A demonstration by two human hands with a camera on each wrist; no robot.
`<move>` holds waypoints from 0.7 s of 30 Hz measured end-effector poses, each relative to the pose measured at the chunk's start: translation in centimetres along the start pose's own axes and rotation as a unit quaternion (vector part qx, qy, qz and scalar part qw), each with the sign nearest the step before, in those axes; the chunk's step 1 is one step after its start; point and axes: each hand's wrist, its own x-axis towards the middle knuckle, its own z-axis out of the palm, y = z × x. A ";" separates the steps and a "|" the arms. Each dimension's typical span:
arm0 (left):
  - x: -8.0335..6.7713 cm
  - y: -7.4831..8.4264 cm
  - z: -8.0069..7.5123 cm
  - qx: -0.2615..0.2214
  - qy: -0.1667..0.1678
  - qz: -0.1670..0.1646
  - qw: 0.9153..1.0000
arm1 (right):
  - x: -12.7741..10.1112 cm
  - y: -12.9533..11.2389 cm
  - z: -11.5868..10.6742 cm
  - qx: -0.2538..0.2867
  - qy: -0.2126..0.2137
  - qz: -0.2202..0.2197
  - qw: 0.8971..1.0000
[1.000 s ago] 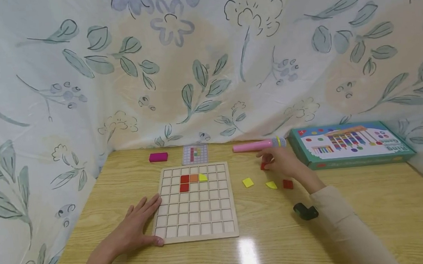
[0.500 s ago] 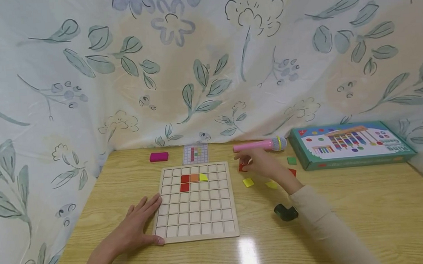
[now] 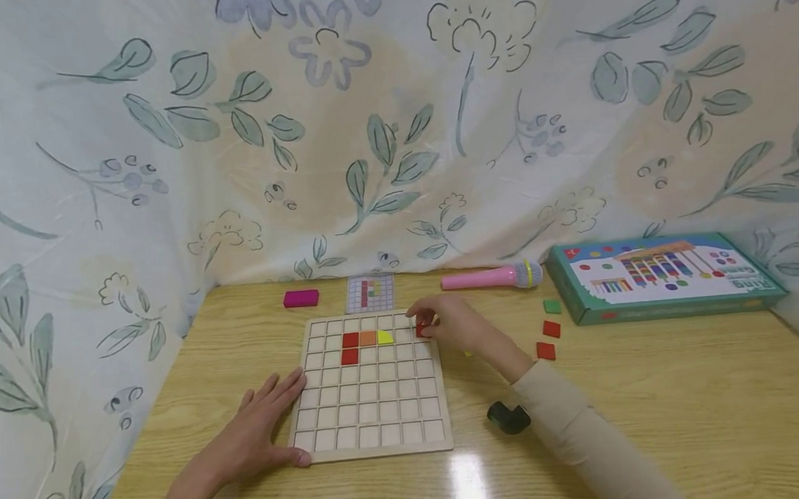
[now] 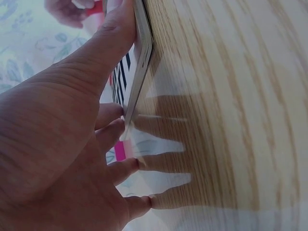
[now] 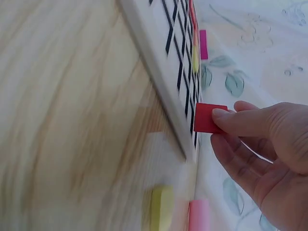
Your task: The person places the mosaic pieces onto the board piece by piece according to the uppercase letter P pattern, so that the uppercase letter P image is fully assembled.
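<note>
My right hand (image 3: 455, 324) pinches a red square tile (image 5: 206, 118) between thumb and fingertips, over the right edge of the wooden grid board (image 3: 369, 414). My left hand (image 3: 248, 430) rests with fingers spread along the board's left edge, thumb at its near corner; the left wrist view shows the fingertips (image 4: 139, 207) down on the table. Seated in the board's upper rows are two red tiles (image 3: 350, 356), an orange tile (image 3: 368, 338) and a yellow quarter-round tile (image 3: 385, 337). A yellow tile (image 3: 468, 354) lies mostly hidden under the right hand.
Two red tiles (image 3: 546, 350) and a green tile (image 3: 552, 306) lie to the right. Behind the board are a printed pattern card (image 3: 369, 293), a magenta block (image 3: 302, 299) and a pink toy microphone (image 3: 488, 278). A green game box (image 3: 666, 277) stands at the back right.
My right hand has carried the red tile leftward from among the loose tiles to the board's right edge, uncovering the green tile and another red one. The left hand stays put.
</note>
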 end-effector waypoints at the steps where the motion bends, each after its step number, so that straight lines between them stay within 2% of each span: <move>1: 0.0 0.0 0.0 0.000 0.000 0.000 1.000 | 0.1 -0.3 0.2 -0.002 -0.001 -0.004 1.000; 7: 0.1 -0.1 0.2 0.003 0.000 -0.002 1.000 | 1.1 -2.6 1.6 0.000 -0.025 -0.021 0.999; 15: 0.1 -0.1 0.1 0.004 0.003 0.005 1.000 | 2.2 -5.0 3.9 0.073 -0.057 -0.046 0.995; 21: 0.2 -0.1 0.3 0.003 0.001 -0.002 1.000 | 2.9 -6.2 5.4 0.101 -0.060 -0.066 0.991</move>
